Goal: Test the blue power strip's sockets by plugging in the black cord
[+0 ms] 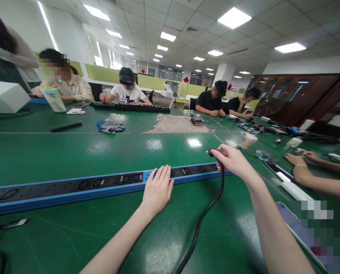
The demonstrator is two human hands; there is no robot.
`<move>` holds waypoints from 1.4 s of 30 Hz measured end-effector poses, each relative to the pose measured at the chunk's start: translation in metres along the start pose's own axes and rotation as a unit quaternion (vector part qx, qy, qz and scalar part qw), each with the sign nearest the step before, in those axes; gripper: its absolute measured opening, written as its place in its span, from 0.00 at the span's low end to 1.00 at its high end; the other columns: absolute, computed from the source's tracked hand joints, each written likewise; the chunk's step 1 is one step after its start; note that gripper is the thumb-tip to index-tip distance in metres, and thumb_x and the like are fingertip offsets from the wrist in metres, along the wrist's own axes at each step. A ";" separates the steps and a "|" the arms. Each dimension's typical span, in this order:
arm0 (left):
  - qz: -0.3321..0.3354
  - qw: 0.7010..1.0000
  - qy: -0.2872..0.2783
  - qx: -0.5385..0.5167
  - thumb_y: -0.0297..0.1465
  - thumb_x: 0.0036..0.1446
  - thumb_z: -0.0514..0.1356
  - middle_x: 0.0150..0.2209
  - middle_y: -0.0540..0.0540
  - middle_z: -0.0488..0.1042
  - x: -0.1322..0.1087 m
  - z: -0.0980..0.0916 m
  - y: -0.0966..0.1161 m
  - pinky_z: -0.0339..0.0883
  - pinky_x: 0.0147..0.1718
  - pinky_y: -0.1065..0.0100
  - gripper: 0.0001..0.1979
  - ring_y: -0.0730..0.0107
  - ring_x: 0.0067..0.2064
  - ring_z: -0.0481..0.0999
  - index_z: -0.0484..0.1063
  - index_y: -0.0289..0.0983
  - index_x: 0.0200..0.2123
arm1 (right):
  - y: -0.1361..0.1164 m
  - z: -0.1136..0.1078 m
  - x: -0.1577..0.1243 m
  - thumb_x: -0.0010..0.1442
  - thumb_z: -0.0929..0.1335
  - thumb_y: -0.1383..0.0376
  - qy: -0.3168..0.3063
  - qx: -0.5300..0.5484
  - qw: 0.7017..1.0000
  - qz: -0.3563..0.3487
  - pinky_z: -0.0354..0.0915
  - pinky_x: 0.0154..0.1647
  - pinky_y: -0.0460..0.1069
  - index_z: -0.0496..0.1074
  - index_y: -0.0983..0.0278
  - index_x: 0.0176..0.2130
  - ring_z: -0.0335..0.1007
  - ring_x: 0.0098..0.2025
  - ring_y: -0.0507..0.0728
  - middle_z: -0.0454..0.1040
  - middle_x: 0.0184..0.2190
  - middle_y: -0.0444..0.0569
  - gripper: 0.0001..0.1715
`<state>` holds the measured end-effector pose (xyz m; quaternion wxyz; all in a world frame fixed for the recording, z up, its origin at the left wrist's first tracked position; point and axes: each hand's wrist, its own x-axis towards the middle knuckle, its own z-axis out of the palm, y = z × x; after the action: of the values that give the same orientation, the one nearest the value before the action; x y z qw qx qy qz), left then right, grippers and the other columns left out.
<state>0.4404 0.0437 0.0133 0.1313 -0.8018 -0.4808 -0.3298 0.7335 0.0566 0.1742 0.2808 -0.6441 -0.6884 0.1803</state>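
Note:
A long blue power strip with a row of black sockets lies across the green table. My left hand rests flat on top of it near the middle, fingers stretched out over some sockets. Above the strip's right part, my right hand pinches a black power plug between thumb and fingers. Metal prongs show at the plug's left side, apart from the strip. Its thick black cord hangs down and runs toward me past the bottom edge.
Gloves, a black bar and a striped cup stand or lie on the far left. A tablet-like device is at right, near another person's hands. Several people sit around the table. A white box is at left.

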 end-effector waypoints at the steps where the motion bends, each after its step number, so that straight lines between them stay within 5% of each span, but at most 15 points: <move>1: -0.001 1.000 -0.004 0.000 0.35 0.70 0.50 0.67 0.37 0.66 0.000 0.000 0.000 0.55 0.68 0.46 0.29 0.51 0.67 0.66 0.57 0.36 0.72 | 0.010 0.001 0.000 0.68 0.63 0.45 -0.011 -0.019 1.000 0.003 0.65 0.26 0.48 0.68 0.60 0.41 0.74 0.23 0.56 0.78 0.26 0.47 0.21; 6: -0.003 1.000 -0.018 0.003 0.36 0.71 0.50 0.68 0.37 0.65 0.001 0.002 0.001 0.55 0.68 0.46 0.28 0.51 0.68 0.65 0.58 0.35 0.71 | 0.041 0.014 0.011 0.68 0.65 0.52 -0.070 -0.071 0.995 -0.027 0.66 0.31 0.47 0.69 0.61 0.42 0.76 0.29 0.55 0.80 0.29 0.46 0.15; 10: -0.006 1.000 -0.021 0.005 0.36 0.70 0.50 0.68 0.37 0.65 0.001 0.004 0.001 0.54 0.68 0.47 0.28 0.51 0.68 0.65 0.59 0.35 0.71 | 0.032 0.022 0.019 0.68 0.64 0.57 -0.104 0.002 0.994 -0.035 0.68 0.33 0.46 0.69 0.62 0.49 0.77 0.33 0.54 0.82 0.36 0.47 0.15; 13: -0.004 1.000 -0.017 0.002 0.36 0.70 0.50 0.68 0.38 0.66 0.001 0.005 0.001 0.55 0.68 0.46 0.29 0.50 0.68 0.65 0.58 0.36 0.71 | 0.019 0.029 0.020 0.66 0.64 0.59 -0.102 0.003 0.994 -0.044 0.69 0.32 0.46 0.69 0.62 0.57 0.76 0.27 0.54 0.80 0.30 0.44 0.22; 19: -0.003 1.000 -0.020 0.001 0.36 0.70 0.50 0.68 0.37 0.66 0.002 0.004 0.001 0.55 0.68 0.45 0.29 0.50 0.68 0.65 0.58 0.37 0.71 | 0.018 0.053 0.025 0.65 0.65 0.58 -0.070 -0.055 0.994 -0.059 0.70 0.32 0.47 0.80 0.62 0.44 0.74 0.21 0.54 0.75 0.20 0.43 0.16; 26: -0.002 1.000 -0.012 -0.011 0.35 0.70 0.51 0.68 0.38 0.66 0.002 0.005 0.001 0.56 0.67 0.45 0.29 0.49 0.68 0.66 0.57 0.39 0.72 | 0.026 0.038 0.020 0.62 0.64 0.68 -0.217 0.024 0.974 -0.053 0.73 0.36 0.46 0.74 0.61 0.58 0.80 0.36 0.54 0.82 0.36 0.46 0.26; 35: -0.004 1.000 -0.020 -0.004 0.36 0.70 0.51 0.68 0.38 0.65 0.002 0.004 0.002 0.55 0.68 0.46 0.29 0.50 0.68 0.65 0.59 0.37 0.71 | 0.025 0.022 0.019 0.64 0.71 0.58 -0.108 -0.241 0.954 -0.142 0.65 0.46 0.48 0.80 0.55 0.49 0.77 0.45 0.58 0.81 0.43 0.46 0.14; 42: 0.001 1.000 -0.026 0.010 0.34 0.70 0.51 0.68 0.37 0.66 0.002 0.004 0.001 0.56 0.67 0.46 0.28 0.50 0.67 0.66 0.59 0.37 0.71 | 0.014 0.036 0.018 0.72 0.63 0.52 -0.011 -0.241 0.959 -0.150 0.60 0.39 0.47 0.73 0.60 0.48 0.75 0.38 0.57 0.79 0.38 0.48 0.18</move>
<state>0.4433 0.0470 0.0121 0.1269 -0.8094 -0.4863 -0.3037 0.7218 0.0800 0.1403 0.1336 -0.5802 -0.8029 -0.0284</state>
